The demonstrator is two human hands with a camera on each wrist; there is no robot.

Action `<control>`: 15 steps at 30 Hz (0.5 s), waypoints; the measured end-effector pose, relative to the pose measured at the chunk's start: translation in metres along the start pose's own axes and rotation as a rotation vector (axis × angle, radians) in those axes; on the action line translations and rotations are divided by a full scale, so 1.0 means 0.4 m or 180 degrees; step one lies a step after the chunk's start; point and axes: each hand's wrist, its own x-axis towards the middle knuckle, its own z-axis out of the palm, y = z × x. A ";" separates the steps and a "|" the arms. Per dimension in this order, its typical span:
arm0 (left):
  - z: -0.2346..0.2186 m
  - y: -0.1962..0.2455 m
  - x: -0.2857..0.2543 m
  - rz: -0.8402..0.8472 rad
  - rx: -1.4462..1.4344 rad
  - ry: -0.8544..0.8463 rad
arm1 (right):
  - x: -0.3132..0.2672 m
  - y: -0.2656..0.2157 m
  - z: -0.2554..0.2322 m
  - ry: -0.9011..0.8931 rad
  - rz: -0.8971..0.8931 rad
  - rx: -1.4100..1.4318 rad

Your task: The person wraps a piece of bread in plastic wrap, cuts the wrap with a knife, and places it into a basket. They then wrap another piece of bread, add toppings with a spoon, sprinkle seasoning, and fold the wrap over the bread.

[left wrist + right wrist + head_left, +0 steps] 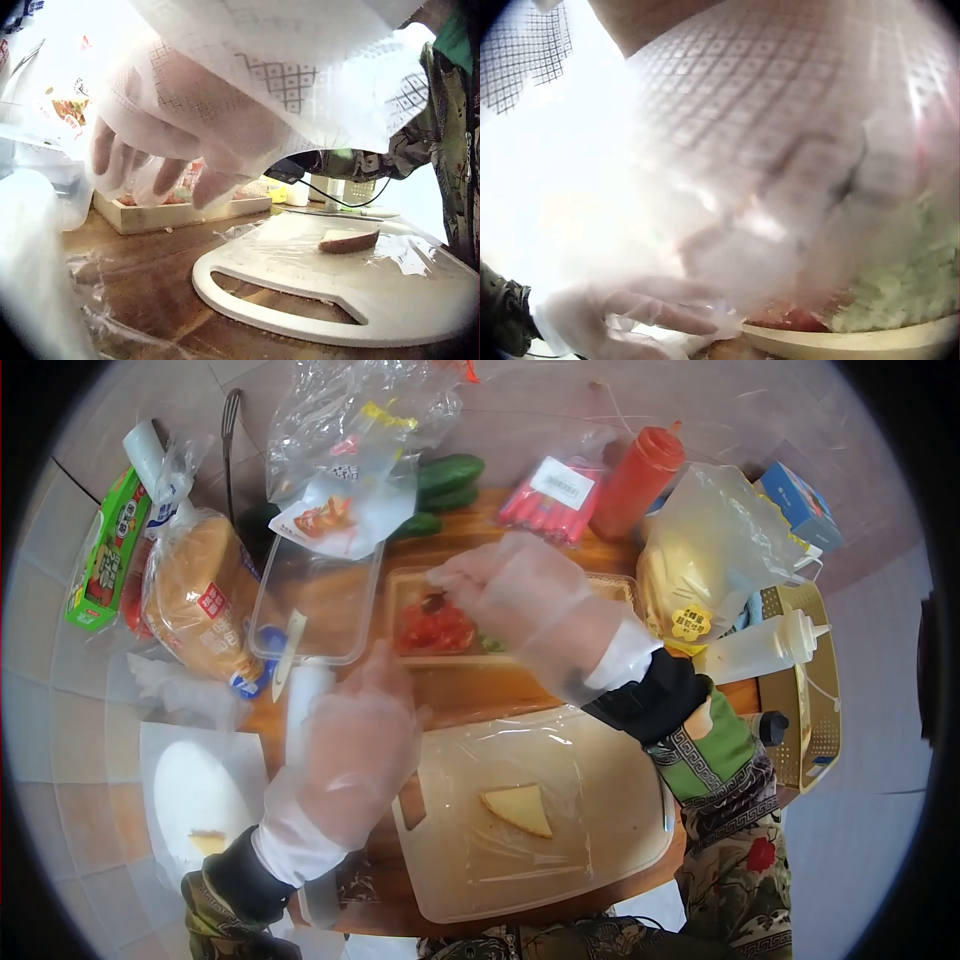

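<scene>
Both hands wear clear plastic gloves. My right hand (pixel 525 590) reaches over a shallow wooden tray (pixel 415 660), fingertips close above chopped red food (pixel 435 630) with shredded green (pixel 900 289) beside it. In the right wrist view that hand is blurred, and I cannot tell whether it pinches anything. My left hand (pixel 362 735) hovers just in front of the tray, its fingers (pixel 169 174) loosely extended with nothing in them. Nearer me lies a white cutting board (pixel 450 885) covered in clear film, bearing a wedge of bread (pixel 520 810) with a brown crust.
Left are bagged bread (pixel 200 585), a clear plastic container (pixel 320 600) with a knife (pixel 288 655) across its corner, and a white plate (pixel 195 780). Cucumbers (pixel 445 475), packaged sausages (pixel 550 510) and a red squeeze bottle (pixel 640 480) stand behind. A basket (pixel 820 710) is right.
</scene>
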 end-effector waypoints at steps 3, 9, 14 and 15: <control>0.021 -0.010 -0.001 0.0153 0.0032 0.0284 | -0.001 0.002 0.008 -0.0132 0.0108 0.0612; 0.014 -0.002 0.001 -0.0162 -0.0103 -0.0025 | -0.009 0.032 0.044 0.0164 -0.0804 0.0322; 0.010 -0.004 0.004 -0.0064 -0.0023 0.0014 | 0.008 0.062 0.060 0.0154 -0.0778 0.1464; 0.012 -0.006 0.003 -0.0057 -0.0038 0.0028 | 0.009 0.062 0.059 0.0099 -0.0529 0.2246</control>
